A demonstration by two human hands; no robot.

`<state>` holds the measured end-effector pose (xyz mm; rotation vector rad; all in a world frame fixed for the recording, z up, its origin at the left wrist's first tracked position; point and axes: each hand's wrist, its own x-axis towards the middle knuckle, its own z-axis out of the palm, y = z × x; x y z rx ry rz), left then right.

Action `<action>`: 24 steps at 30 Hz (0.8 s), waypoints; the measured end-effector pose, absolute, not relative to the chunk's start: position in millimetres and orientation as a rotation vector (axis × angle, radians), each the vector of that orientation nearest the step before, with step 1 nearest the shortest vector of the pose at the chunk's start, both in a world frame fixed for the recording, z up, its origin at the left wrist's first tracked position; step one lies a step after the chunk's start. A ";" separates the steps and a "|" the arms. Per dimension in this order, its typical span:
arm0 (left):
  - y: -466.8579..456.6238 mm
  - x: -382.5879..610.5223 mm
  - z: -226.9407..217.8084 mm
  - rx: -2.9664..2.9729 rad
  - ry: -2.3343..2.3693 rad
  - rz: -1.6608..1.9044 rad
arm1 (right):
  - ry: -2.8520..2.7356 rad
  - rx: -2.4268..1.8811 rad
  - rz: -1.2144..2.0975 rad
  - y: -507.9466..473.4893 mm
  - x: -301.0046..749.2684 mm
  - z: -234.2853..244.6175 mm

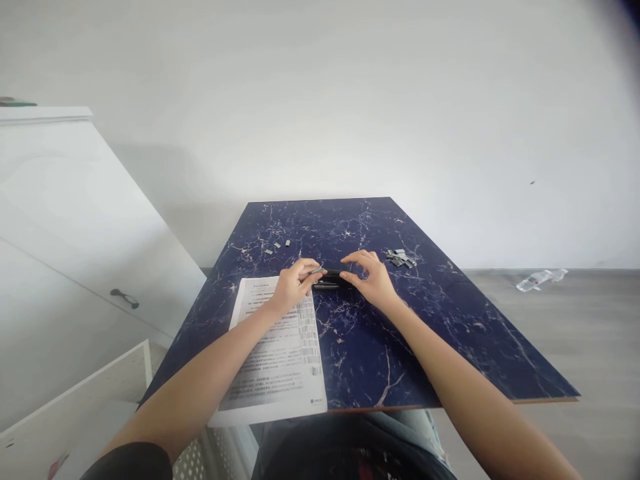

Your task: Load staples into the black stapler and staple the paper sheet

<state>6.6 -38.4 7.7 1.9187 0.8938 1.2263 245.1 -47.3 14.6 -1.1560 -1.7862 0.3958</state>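
A black stapler lies near the middle of the dark blue table, between my two hands. My left hand is at its left end, just above the top edge of a printed sheet, with thumb and fingers pinched on a thin grey staple strip. At the stapler's right end is my right hand; its thumb rests against the stapler, and its index finger is raised with a gap between them. The fingers partly cover the stapler.
Several small silvery pieces lie in a pile to the right, and a few more are scattered at the left. A white cabinet stands left of the table. A clear plastic item lies on the floor at right.
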 end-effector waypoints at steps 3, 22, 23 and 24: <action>-37.0 5.2 3.4 2.074 0.914 1.201 | -1.799 -1.015 0.505 -56.2 235.9 19.6; -38.6 6.5 -4.0 1.948 0.846 1.103 | -1.800 -0.903 0.619 -67.6 226.4 23.2; -38.5 6.5 -4.0 1.930 0.844 1.098 | -1.783 -0.921 0.627 -68.3 226.2 23.1; -38.5 6.5 -3.8 1.909 0.841 1.095 | -1.765 -0.937 0.632 -68.9 226.0 22.7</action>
